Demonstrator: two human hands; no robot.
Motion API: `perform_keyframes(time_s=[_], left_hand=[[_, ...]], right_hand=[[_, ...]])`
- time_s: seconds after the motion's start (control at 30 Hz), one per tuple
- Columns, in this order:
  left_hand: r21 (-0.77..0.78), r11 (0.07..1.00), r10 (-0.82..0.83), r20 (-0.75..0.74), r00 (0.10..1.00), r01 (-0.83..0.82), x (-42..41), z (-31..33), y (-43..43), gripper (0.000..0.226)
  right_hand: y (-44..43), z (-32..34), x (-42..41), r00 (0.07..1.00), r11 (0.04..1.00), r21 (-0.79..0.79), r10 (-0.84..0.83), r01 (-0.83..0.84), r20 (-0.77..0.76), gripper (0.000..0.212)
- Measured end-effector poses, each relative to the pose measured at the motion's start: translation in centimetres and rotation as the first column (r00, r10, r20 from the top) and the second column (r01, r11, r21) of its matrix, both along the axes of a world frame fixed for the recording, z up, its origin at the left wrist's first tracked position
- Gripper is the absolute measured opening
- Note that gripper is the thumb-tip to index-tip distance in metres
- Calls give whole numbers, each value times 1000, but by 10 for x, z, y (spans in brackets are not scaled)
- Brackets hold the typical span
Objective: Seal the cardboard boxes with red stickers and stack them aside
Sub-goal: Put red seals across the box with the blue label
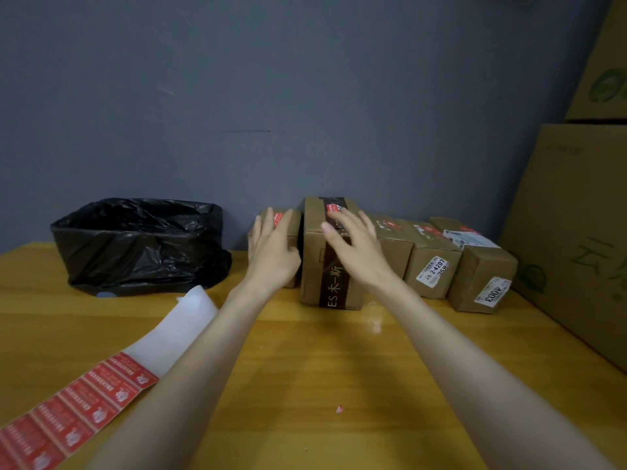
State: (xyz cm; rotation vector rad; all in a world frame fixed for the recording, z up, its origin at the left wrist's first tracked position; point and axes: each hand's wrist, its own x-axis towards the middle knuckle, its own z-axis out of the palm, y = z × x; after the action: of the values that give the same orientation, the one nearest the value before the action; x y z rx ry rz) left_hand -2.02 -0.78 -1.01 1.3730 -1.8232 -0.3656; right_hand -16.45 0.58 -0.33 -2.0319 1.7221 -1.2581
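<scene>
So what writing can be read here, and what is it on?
"ES 木一斯": dark brown tape band on the tall cardboard box.
"2-4207": white barcode label on a small cardboard box right of it.
"4003", upside down: white label on the rightmost small cardboard box.
Red sticker strip: print too small to read.
Green marks on the large carton: unreadable.

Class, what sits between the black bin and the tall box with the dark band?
Head view: a small cardboard box, with the left hand over it.
</scene>
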Motion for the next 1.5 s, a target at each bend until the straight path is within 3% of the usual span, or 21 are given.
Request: perform_keyframes(time_s=[0.13, 0.27, 0.4, 0.5, 0.57, 0.77, 1.13, 1.27, 1.4, 1.5], left_hand=[[-230, 972, -80, -183, 980, 37, -15, 19, 24, 56], [-336, 934, -206, -236, 950, 120, -44, 35, 44, 45], [-46, 927, -364, -353, 862, 372, -86, 33, 57, 43], [194, 868, -336, -445, 830, 456, -112, 23, 56, 43], [272, 847, -285, -495, 821, 458, -123, 17, 49, 44], [342, 852, -188, -507, 841, 397, -147, 4, 31, 56], [354, 843, -75, -668, 740, 404, -158, 11, 14, 57], [355, 849, -67, -664, 745, 392, -157, 12, 8, 56], [349, 875, -40, -641, 766, 337, -159, 15, 9, 54], [322, 891, -41, -644, 764, 319, -161, 16, 10, 52]], right_hand=[[12, 19, -21, 923, 991, -132, 53, -3, 380, 35], [16, 25, -56, 851, 983, -74, -105, 166, 514, 33], [9, 10, -84, 836, 972, 83, -231, 219, 498, 36], [6, 0, -90, 838, 963, 200, -256, 180, 481, 38], [6, -3, -90, 823, 960, 234, -257, 155, 507, 38], [6, 1, -92, 839, 956, 217, -278, 197, 467, 36], [-5, 9, -88, 874, 924, 329, -318, 197, 369, 43], [-9, 15, -91, 808, 923, 349, -328, 163, 489, 30], [-5, 22, -95, 732, 931, 340, -325, 135, 598, 37], [-6, 24, -95, 692, 934, 324, -333, 149, 641, 27]])
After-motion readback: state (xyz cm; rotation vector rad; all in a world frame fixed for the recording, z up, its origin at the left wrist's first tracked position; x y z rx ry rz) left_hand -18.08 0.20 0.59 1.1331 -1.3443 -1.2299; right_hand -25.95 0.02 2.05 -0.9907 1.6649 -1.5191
